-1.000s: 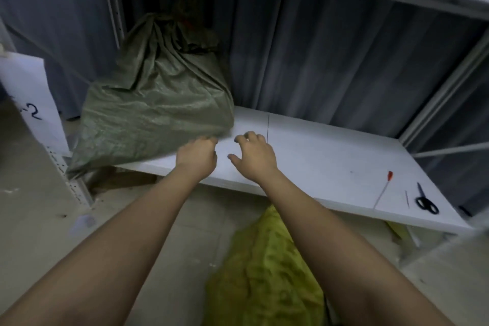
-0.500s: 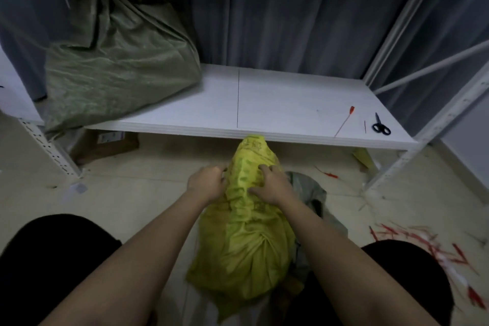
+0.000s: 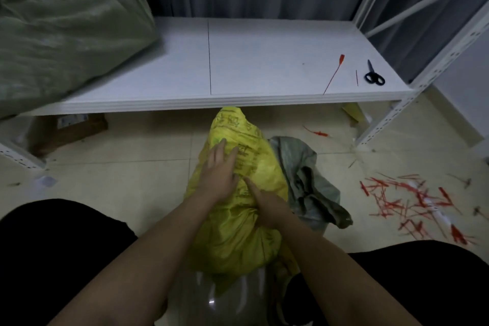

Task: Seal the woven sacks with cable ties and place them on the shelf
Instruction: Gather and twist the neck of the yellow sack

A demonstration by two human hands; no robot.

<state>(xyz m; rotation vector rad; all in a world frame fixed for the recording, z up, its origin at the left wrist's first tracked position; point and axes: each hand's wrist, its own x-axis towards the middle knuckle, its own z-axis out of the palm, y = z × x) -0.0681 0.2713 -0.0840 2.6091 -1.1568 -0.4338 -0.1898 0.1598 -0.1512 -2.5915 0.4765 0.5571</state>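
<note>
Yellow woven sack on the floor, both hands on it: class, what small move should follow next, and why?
Probably gather the yellow woven sack mouth into a neck. The left hand lies flat on it, the right hand presses its side, and no tie shows on it. A long red cable tie waits on the white shelf board, beside the black-handled scissors.
</note>
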